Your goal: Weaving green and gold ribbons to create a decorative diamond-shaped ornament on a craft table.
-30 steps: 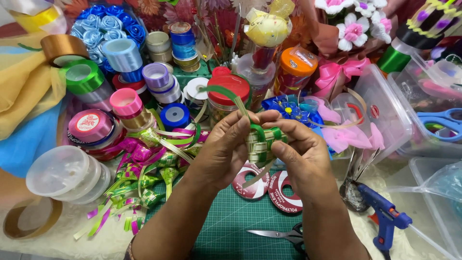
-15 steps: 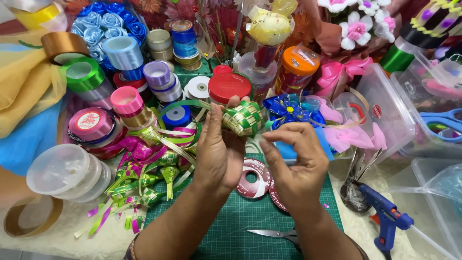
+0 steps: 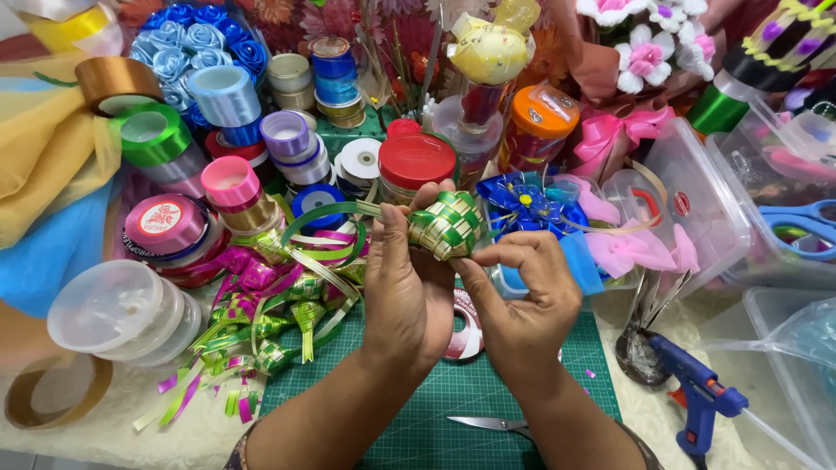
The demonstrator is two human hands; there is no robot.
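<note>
left hand [image 3: 405,283] gripping woven ribbon pouch [image 3: 446,224], right hand [image 3: 527,296] pinching it

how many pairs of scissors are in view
2: a blue-handled pair of scissors in the clear box on the right, and another pair of scissors on the green cutting mat between the forearms. More may be hidden among the clutter.

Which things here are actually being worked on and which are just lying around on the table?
In hand:
left hand
right hand
woven ribbon ball
green ribbon tail

Lying about:
glue gun
scissors
cutting mat
ribbon spools
red-lidded jar
clear tub
</note>
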